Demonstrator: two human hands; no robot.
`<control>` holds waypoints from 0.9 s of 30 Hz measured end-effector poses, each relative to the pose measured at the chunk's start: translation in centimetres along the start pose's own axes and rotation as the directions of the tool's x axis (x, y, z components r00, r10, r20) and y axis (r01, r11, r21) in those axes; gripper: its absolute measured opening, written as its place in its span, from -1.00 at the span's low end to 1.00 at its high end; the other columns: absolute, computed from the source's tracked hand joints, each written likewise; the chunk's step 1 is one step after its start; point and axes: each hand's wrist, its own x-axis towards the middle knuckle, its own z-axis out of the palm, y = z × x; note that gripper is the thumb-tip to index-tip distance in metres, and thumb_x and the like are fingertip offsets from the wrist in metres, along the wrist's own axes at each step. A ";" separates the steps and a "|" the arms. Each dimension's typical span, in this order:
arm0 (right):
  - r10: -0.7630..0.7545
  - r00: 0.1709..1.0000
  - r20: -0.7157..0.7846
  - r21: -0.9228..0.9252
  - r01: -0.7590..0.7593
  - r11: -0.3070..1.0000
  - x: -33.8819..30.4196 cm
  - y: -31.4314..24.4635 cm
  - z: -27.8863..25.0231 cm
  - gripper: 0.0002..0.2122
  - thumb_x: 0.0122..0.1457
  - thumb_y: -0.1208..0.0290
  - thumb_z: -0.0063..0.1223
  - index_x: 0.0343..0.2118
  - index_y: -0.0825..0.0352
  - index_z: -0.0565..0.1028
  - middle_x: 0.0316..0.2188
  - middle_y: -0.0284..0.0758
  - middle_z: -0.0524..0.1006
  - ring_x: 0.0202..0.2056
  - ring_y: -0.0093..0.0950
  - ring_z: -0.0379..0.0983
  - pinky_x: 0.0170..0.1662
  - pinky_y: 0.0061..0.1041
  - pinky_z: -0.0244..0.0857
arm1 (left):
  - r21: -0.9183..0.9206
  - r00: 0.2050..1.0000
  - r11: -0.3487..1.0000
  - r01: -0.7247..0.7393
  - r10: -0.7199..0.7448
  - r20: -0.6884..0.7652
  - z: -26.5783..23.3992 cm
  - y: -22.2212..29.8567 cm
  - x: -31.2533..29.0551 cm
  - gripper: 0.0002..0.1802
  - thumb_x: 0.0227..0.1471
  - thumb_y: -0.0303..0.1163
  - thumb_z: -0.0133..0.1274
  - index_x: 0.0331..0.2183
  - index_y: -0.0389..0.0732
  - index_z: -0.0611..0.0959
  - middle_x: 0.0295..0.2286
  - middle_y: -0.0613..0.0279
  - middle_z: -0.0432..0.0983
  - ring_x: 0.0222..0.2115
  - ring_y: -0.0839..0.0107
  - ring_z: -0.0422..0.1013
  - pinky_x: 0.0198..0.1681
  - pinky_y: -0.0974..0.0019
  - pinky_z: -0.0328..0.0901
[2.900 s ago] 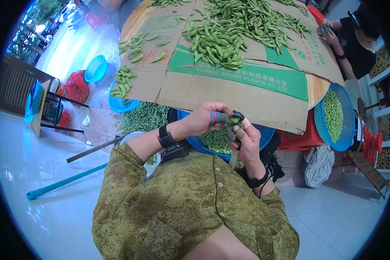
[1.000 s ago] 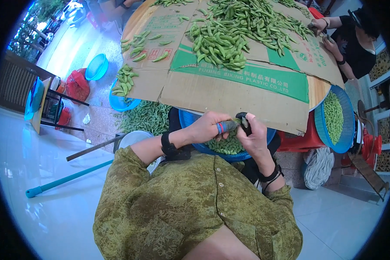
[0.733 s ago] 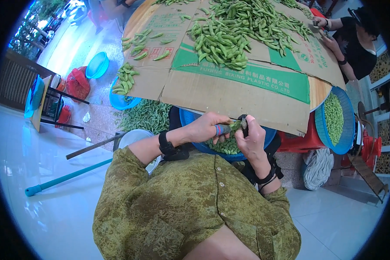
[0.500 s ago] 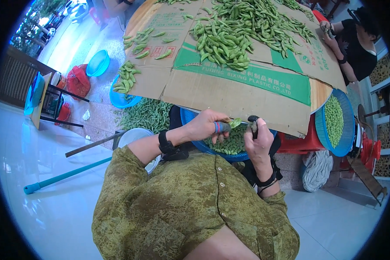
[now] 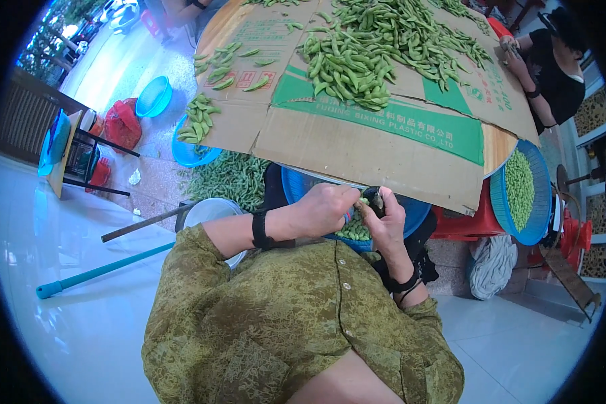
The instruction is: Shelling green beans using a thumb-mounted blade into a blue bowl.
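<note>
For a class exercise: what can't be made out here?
Head view:
Small green piece between left hand and right hand: mostly covered by both.
Round blue plastic basin: partly hidden by hands and brown cardboard.
Curved green pod heap: cut off by picture's top edge.

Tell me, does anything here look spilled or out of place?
Yes, mildly: green bean pods lie heaped on the floor, outside any basket; whether spilled or discarded, I can't tell. The cardboard also overhangs the near edge of the wooden tabletop.
</note>
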 end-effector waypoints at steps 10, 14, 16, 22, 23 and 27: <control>-0.360 0.922 0.139 -0.240 0.384 0.891 -0.4 0.7 -1.3 -0.79 -0.07 0.56 0.20 -0.46 0.39 0.34 -0.63 -0.24 0.26 -0.62 -0.30 0.23 -0.56 -0.42 0.13 | 0.696 0.950 0.653 0.298 -0.137 -0.279 -10.2 -3.4 1.1 -0.75 -0.26 -0.53 0.06 -0.38 -0.24 0.49 -0.49 -0.04 0.40 -0.40 0.05 0.40 -0.33 0.09 0.32; -0.357 0.924 0.136 -0.250 0.381 0.890 -0.2 0.1 -1.0 -0.82 -0.04 0.57 0.17 -0.47 0.40 0.34 -0.62 -0.22 0.29 -0.61 -0.29 0.25 -0.55 -0.41 0.15 | 0.576 0.958 0.772 0.269 -0.154 -0.241 -12.7 -8.5 3.6 -0.77 -0.15 -0.43 0.09 -0.34 -0.27 0.54 -0.44 -0.07 0.42 -0.35 -0.03 0.39 -0.26 0.08 0.30; -0.356 0.925 0.135 -0.232 0.379 0.896 0.0 0.2 -0.6 -0.83 -0.03 0.58 0.14 -0.46 0.41 0.34 -0.62 -0.22 0.29 -0.61 -0.29 0.25 -0.56 -0.41 0.15 | 0.529 0.968 0.817 0.230 -0.137 -0.210 -11.9 -10.8 5.9 -0.78 -0.15 -0.43 0.08 -0.36 -0.29 0.55 -0.45 -0.09 0.43 -0.35 -0.04 0.40 -0.26 0.06 0.31; -0.132 0.981 0.144 -0.003 0.134 0.991 -0.6 1.7 -0.4 -0.80 0.12 0.56 -0.02 -0.19 0.47 0.38 -0.64 -0.34 0.29 -0.63 -0.51 0.25 -0.54 -0.54 0.18 | 0.474 0.960 0.835 0.279 -0.240 -0.143 -9.9 -14.6 10.6 -0.79 -0.19 -0.49 0.02 -0.38 -0.32 0.54 -0.51 -0.17 0.48 -0.39 -0.10 0.44 -0.29 -0.05 0.32; -0.135 0.979 0.151 -0.003 0.137 0.991 -0.6 1.4 -0.5 -0.80 0.12 0.56 -0.02 -0.19 0.47 0.38 -0.64 -0.34 0.29 -0.63 -0.51 0.25 -0.54 -0.54 0.18 | 0.428 0.960 0.860 0.278 -0.231 -0.159 -9.8 -15.2 10.6 -0.81 -0.21 -0.52 0.01 -0.40 -0.34 0.52 -0.54 -0.18 0.48 -0.40 -0.12 0.45 -0.30 -0.07 0.32; 0.035 0.987 0.156 0.159 -0.060 0.985 -0.7 0.7 -1.1 -0.65 0.25 0.44 -0.18 0.09 0.40 0.29 -0.57 -0.48 0.37 -0.62 -0.73 0.21 -0.60 -0.76 0.07 | 0.502 0.944 0.804 0.319 -0.318 -0.091 -10.2 -13.5 9.3 -0.82 -0.21 -0.55 -0.01 -0.41 -0.32 0.51 -0.47 -0.15 0.49 -0.38 -0.10 0.44 -0.30 -0.04 0.32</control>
